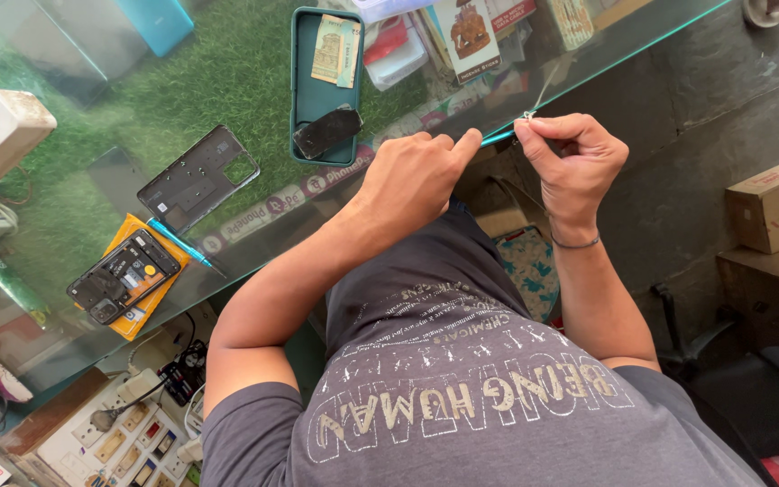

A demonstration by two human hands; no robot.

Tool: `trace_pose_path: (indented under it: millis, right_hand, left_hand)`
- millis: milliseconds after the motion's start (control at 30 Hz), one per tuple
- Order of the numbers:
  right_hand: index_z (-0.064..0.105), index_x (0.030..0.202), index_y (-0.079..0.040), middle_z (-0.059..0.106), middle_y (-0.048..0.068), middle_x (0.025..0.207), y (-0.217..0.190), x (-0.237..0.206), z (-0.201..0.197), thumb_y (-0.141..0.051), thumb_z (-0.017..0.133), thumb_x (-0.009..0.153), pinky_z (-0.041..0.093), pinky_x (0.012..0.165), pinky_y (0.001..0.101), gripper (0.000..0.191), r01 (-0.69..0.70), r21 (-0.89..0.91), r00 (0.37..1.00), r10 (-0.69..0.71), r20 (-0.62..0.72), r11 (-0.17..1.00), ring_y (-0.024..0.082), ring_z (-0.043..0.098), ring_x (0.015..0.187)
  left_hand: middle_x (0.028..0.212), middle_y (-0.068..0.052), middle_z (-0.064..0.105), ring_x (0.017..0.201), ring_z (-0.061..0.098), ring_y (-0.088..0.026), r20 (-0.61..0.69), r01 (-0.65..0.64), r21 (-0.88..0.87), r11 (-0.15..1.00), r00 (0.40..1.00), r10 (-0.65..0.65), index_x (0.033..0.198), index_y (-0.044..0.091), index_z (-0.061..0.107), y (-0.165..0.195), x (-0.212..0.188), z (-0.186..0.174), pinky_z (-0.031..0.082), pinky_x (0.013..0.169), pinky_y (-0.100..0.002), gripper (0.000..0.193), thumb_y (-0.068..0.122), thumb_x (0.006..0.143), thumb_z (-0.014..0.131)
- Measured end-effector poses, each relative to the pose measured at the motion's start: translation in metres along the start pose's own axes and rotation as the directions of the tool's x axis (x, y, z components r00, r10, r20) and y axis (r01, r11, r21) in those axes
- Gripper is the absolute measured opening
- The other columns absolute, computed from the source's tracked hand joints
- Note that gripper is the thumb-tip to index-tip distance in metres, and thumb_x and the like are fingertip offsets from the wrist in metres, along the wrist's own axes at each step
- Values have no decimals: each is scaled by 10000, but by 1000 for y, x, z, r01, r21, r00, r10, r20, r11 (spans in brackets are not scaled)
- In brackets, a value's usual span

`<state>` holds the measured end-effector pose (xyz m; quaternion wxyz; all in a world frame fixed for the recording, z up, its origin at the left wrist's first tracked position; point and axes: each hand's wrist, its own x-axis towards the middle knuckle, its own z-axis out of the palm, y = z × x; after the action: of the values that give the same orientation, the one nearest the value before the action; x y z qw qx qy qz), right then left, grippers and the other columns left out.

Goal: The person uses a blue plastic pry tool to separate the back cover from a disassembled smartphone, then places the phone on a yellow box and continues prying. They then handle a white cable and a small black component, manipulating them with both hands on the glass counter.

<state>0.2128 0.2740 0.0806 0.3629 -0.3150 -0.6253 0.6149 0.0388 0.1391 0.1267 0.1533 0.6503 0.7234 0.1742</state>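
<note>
Our left hand is curled at the glass desk edge; our right hand pinches tiny tweezers. A brown cardboard box sits right, a yellow packet left.

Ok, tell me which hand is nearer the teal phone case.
Left. The left hand sits close by, below-right of the teal phone case; the right hand, pinching a thin metal tool, is farther right.

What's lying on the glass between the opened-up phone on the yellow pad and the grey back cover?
In the head view, a blue screwdriver lies slantwise between the opened phone and the grey back cover.
</note>
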Motion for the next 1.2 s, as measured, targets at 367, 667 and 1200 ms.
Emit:
trace_pose_path:
  millis: [367,667,1200]
  right_hand:
    - [724,1012,31,753,128,1014,-4,1,3,92,818,960,624,915,281,124,23,8,999,-24,35,1000,174,751,968]
    - [725,1001,44,756,147,1042,-10,0,4,97,814,963,611,962,301,110,58,-40,997,-55,61,998,189,744,1005]
    - [729,1008,42,754,145,1042,-11,4,0,100,811,970,606,908,270,107,79,-80,990,-69,125,994,172,738,992]
  left_hand:
    - [817,-83,693,792,711,-282,5,7,-6,1000,1000,-7,1245,44,588,0,0,1,550,609,-420,544,73,732,768]
    - [811,-76,690,788,705,-271,-26,9,-27,1000,1000,-10,1274,38,593,0,-2,6,545,610,-412,590,79,712,769]
    - [818,-66,677,785,694,-255,-87,-9,-55,998,996,4,1264,29,602,0,-4,14,535,613,-393,545,62,737,734]
